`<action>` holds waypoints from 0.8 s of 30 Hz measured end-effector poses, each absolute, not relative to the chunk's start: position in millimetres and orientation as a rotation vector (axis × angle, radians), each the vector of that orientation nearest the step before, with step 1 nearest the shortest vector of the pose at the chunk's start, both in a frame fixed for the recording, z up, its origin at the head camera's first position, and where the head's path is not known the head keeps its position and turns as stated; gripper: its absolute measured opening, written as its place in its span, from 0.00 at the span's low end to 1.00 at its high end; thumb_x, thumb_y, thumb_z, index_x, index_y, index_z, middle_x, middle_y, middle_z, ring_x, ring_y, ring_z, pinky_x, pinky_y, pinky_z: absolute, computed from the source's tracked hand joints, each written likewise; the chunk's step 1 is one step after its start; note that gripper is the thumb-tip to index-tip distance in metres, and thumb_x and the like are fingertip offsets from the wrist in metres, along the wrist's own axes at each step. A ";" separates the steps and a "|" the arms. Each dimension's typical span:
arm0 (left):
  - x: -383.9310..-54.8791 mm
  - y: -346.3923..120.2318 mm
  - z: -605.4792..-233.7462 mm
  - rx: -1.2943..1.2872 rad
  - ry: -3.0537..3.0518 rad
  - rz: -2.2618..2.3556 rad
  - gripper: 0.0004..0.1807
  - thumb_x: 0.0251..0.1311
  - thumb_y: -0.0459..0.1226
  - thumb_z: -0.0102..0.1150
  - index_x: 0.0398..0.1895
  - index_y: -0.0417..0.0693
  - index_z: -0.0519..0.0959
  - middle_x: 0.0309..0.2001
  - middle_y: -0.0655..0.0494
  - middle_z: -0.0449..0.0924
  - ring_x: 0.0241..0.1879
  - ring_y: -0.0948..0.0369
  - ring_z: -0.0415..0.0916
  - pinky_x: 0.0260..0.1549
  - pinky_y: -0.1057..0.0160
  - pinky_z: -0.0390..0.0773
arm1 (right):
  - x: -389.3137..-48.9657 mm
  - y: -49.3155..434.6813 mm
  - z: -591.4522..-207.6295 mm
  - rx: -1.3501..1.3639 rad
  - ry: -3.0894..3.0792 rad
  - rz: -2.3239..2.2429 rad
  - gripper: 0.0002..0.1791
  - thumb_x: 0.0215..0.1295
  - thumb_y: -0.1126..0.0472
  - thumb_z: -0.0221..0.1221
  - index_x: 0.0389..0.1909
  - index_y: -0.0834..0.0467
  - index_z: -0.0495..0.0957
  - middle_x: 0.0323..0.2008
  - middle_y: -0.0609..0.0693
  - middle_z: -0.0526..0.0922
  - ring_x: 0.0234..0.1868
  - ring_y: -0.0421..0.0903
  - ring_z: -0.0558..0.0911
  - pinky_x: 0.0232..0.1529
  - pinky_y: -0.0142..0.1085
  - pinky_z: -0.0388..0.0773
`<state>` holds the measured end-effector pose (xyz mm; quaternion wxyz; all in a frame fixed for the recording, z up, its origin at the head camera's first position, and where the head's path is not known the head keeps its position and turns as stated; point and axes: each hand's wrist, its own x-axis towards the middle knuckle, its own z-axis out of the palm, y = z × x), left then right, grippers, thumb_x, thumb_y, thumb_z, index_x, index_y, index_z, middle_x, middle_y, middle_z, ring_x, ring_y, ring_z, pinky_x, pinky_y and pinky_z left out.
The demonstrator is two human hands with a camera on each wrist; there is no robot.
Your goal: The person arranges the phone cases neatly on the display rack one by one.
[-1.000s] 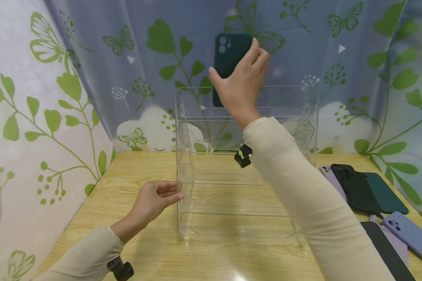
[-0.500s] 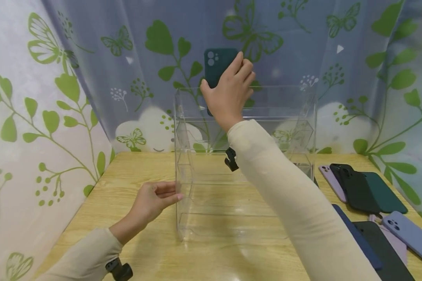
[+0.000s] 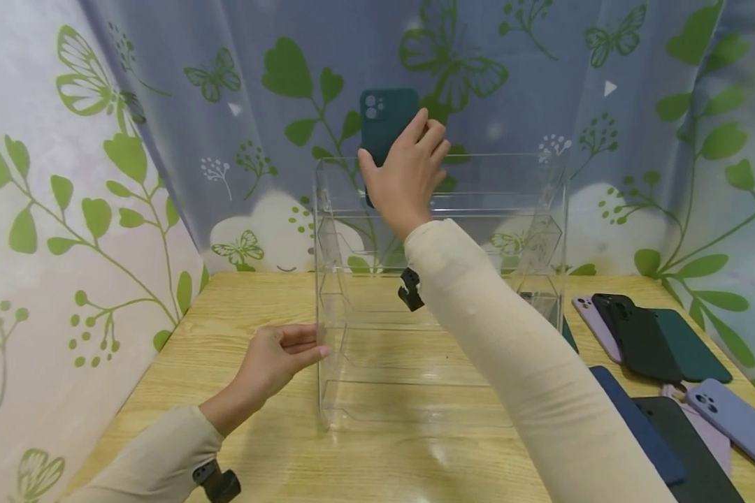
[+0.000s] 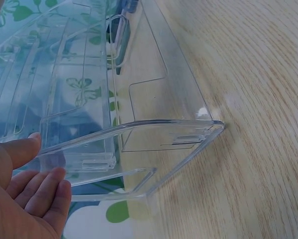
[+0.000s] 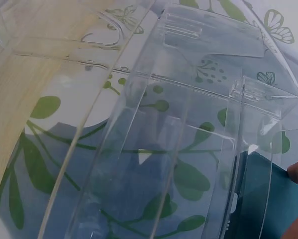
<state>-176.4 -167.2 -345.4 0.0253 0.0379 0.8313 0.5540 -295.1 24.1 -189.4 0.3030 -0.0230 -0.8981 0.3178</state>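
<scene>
A clear plastic tiered display rack (image 3: 415,321) stands upright on the wooden table. At its top left, my right hand (image 3: 409,171) grips a dark green phone case (image 3: 386,122) by its sides, thumb on the left edge and fingers on the right. The case stands upright with its camera cutouts facing me. In the right wrist view, its lower part (image 5: 268,199) sits behind the clear front lip of the top tier. My left hand (image 3: 277,360) holds the rack's left side panel; in the left wrist view, the thumb (image 4: 24,149) lies against the panel's edge and the fingers are curled.
More phone cases lie to the right: lilac (image 3: 598,328), black (image 3: 644,342), green (image 3: 692,342), navy (image 3: 635,423), dark grey (image 3: 692,447) and periwinkle (image 3: 736,423). A patterned curtain (image 3: 239,126) hangs behind the table (image 3: 245,293).
My right hand has moved down and left with the green phone case, lowering its bottom into the rack's top tier. The left hand stays at the side panel.
</scene>
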 end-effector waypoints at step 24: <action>-173.7 -168.7 -344.6 0.146 2.565 1.693 0.24 0.56 0.36 0.68 0.56 0.34 0.77 0.51 0.39 0.80 0.48 0.51 0.81 0.44 0.62 0.82 | -276.0 46.1 -184.4 0.093 -2.473 0.942 0.54 0.65 0.36 0.53 0.76 0.60 0.35 0.73 0.58 0.44 0.73 0.55 0.47 0.70 0.45 0.56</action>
